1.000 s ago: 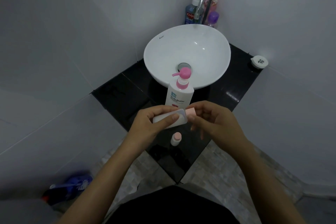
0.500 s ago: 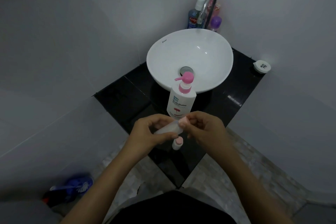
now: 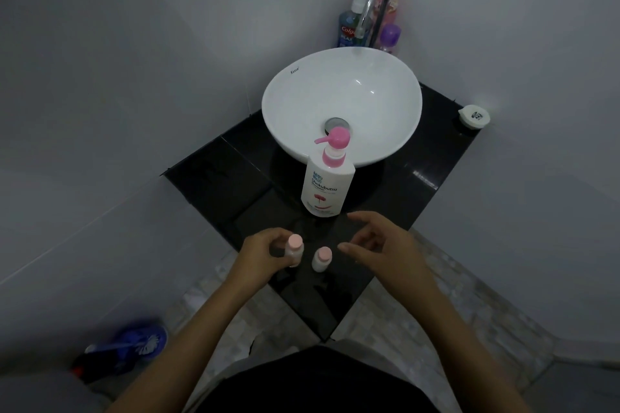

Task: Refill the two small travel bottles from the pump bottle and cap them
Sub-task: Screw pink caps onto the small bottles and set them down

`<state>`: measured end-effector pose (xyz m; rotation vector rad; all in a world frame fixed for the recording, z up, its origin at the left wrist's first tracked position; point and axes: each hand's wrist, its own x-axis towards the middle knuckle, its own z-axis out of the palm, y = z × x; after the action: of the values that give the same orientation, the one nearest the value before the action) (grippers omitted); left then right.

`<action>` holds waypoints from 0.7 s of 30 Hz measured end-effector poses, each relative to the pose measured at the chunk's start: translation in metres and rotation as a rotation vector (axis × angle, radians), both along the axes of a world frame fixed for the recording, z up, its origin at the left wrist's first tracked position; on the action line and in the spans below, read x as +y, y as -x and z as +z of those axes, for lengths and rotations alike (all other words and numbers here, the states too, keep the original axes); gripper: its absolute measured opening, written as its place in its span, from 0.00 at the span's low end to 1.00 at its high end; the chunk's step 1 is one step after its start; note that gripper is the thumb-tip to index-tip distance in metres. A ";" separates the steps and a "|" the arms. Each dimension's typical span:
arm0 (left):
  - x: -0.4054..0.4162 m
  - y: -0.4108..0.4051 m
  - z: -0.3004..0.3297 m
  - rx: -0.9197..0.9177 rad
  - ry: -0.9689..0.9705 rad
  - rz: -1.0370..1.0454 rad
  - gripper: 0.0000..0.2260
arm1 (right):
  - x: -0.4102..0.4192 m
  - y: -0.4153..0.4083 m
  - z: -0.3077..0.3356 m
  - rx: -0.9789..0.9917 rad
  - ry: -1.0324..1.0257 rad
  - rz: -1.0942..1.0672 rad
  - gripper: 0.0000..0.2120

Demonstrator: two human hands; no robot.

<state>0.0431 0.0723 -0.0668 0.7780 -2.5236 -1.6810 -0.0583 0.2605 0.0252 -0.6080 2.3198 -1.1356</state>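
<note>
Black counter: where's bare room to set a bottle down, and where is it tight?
The black counter is bare left of the pump bottle, out to its left edge, and right of it toward the white dish. It is crowded at the front corner: both travel bottles stand close together between the left hand and right hand.

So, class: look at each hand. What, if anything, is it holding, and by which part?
The left hand holds one small travel bottle upright, fingers round its body below the pink cap. The right hand is open and holds nothing.
</note>
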 end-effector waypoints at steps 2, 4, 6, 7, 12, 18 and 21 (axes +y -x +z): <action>-0.001 0.001 -0.009 -0.023 -0.015 -0.006 0.17 | 0.005 0.001 -0.002 -0.012 -0.007 -0.026 0.23; -0.001 0.002 -0.016 -0.039 -0.016 -0.009 0.16 | 0.009 0.001 -0.005 -0.010 -0.012 -0.043 0.23; 0.000 0.003 -0.022 -0.045 -0.015 -0.010 0.16 | 0.012 0.000 -0.007 -0.010 -0.019 -0.051 0.23; 0.000 0.003 -0.024 -0.047 -0.012 -0.012 0.16 | 0.013 0.000 -0.007 -0.011 -0.022 -0.051 0.23; -0.001 0.003 -0.030 -0.081 0.009 -0.034 0.16 | 0.014 -0.001 -0.009 -0.004 -0.033 -0.045 0.23; -0.002 0.003 -0.030 -0.074 -0.006 -0.041 0.16 | 0.012 0.000 -0.009 -0.014 -0.045 -0.040 0.23; -0.002 0.000 -0.031 -0.087 -0.017 -0.044 0.20 | 0.011 0.000 -0.011 -0.018 -0.052 -0.036 0.22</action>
<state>0.0426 0.0707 -0.0982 0.8202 -2.6065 -1.7202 -0.0588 0.2714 0.0147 -0.5368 2.3467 -1.0884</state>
